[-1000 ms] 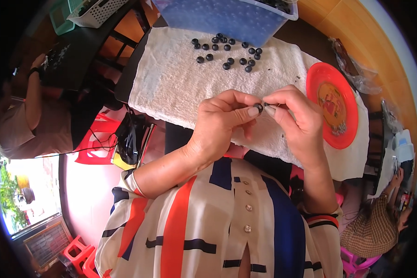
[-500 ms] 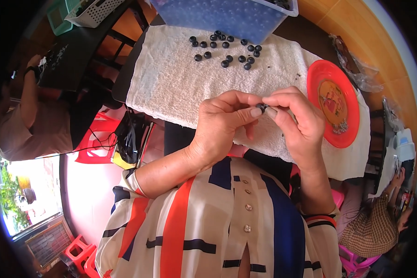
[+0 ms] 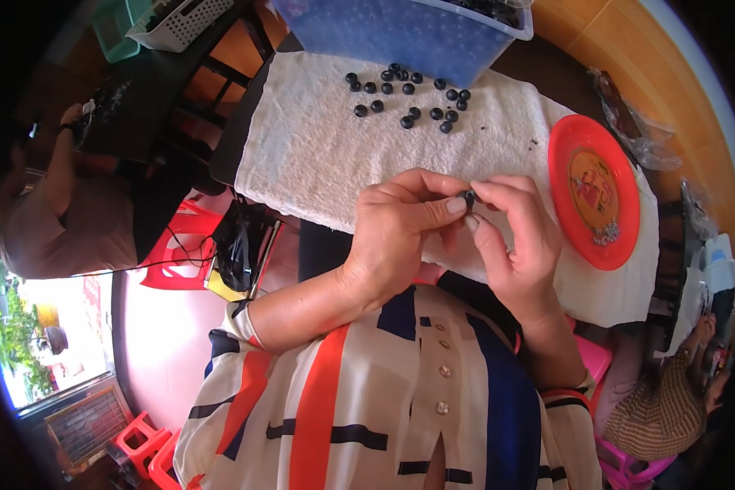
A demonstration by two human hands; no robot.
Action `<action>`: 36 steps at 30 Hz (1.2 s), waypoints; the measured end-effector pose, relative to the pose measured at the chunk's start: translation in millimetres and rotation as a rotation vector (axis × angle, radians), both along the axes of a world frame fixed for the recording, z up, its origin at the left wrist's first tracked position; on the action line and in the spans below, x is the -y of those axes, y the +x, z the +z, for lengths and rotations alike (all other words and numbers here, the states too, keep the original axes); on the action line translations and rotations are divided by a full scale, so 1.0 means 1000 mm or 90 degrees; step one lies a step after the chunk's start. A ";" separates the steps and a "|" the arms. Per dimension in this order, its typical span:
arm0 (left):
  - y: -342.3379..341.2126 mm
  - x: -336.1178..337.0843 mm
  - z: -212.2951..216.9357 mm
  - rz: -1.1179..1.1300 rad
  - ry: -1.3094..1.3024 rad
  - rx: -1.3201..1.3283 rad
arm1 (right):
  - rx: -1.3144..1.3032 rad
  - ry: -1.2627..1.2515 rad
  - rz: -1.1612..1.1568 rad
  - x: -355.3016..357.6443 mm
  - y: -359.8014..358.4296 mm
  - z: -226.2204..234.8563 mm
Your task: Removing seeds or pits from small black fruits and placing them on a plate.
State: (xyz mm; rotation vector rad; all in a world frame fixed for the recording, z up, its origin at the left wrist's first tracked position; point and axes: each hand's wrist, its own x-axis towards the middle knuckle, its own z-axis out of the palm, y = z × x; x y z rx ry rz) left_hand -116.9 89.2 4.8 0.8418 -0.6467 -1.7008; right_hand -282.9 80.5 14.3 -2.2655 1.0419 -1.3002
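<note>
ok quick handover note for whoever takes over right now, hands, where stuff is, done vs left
Left hand and right hand: both pinch one small dark bead between the fingertips, above the towel.
Loose beads: a cluster lies on the towel's far part, near the blue bin.
Red plate: on the towel to the right, with a few small bits on it.
Done: cannot tell from here.
Left: judging by the pile, the loose beads on the towel, likely one by one.
</note>
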 end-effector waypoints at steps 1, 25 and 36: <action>-0.001 0.000 0.000 0.007 0.018 0.003 | -0.018 -0.036 -0.018 -0.001 0.002 0.000; 0.004 0.006 0.004 -0.062 -0.016 -0.050 | -0.151 -0.238 -0.014 0.019 0.003 0.012; 0.009 0.046 0.032 0.067 -0.291 0.217 | 0.009 -0.152 -0.001 0.024 -0.005 0.008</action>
